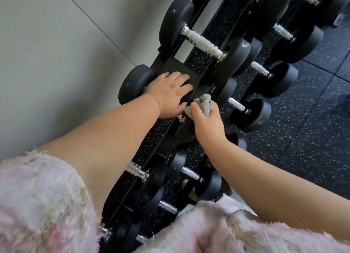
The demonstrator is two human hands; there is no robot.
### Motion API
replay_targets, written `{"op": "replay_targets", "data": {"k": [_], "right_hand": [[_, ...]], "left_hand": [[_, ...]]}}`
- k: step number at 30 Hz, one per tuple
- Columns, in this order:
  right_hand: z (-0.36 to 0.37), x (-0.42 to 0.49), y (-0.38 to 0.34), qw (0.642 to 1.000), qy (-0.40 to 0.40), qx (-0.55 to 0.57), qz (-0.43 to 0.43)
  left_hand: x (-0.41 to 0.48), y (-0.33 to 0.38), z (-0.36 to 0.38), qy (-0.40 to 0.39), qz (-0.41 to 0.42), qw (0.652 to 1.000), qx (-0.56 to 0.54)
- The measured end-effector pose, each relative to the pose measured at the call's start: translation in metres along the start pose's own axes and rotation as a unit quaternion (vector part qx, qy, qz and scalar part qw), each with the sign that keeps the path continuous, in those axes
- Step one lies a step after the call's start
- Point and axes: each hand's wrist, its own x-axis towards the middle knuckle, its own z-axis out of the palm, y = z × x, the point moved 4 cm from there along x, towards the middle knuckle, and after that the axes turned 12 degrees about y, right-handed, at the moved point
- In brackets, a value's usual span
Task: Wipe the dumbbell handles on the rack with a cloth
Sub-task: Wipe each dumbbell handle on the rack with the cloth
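Nearest: fuzzy pink sleeves (47,205). R hand (208,124) clenches the bunched grey cloth (202,103), pressed at a top-tier dumbbell's near handle, which is mostly hidden. L hand (170,93) is just beside it, fingers fairly straight, braced on the rack (178,65) and grasping nothing. Wiping looks underway. Next, prob.: shift cloth to the far bare handle (202,42) and rub along its ridges.
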Motion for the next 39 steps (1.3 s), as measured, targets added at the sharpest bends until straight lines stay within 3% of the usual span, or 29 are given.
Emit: {"op": "replay_targets", "data": {"k": [3, 8, 12, 20, 24, 29, 33, 39], "right_hand": [[0.01, -0.038, 0.025, 0.999, 0.018, 0.016, -0.037], [0.034, -0.079, 0.061, 0.994, -0.022, -0.096, -0.053], [0.034, -0.065, 0.06, 0.999, 0.005, -0.048, -0.01], [0.012, -0.031, 0.024, 0.997, 0.063, 0.044, -0.031], [0.023, -0.041, 0.041, 0.996, 0.074, 0.035, -0.037], [0.04, -0.064, 0.081, 1.0, 0.015, -0.021, -0.008], [0.027, -0.055, 0.066, 1.0, 0.001, -0.002, 0.0], [0.015, -0.031, 0.032, 0.996, 0.076, 0.038, -0.007]], "left_hand": [[0.0, 0.001, -0.001, -0.003, 0.0, 1.0, -0.001], [0.001, 0.001, -0.003, -0.001, 0.0, 1.0, -0.007], [0.0, 0.001, -0.004, 0.004, -0.006, 1.0, -0.005], [0.001, 0.001, -0.003, 0.009, -0.002, 1.0, -0.008], [-0.002, 0.001, -0.003, 0.015, 0.0, 1.0, -0.01], [-0.001, 0.001, -0.003, 0.017, 0.0, 1.0, -0.01], [-0.002, 0.0, -0.003, 0.016, -0.003, 1.0, -0.008], [-0.001, 0.0, -0.003, 0.015, -0.004, 1.0, -0.011]]}}
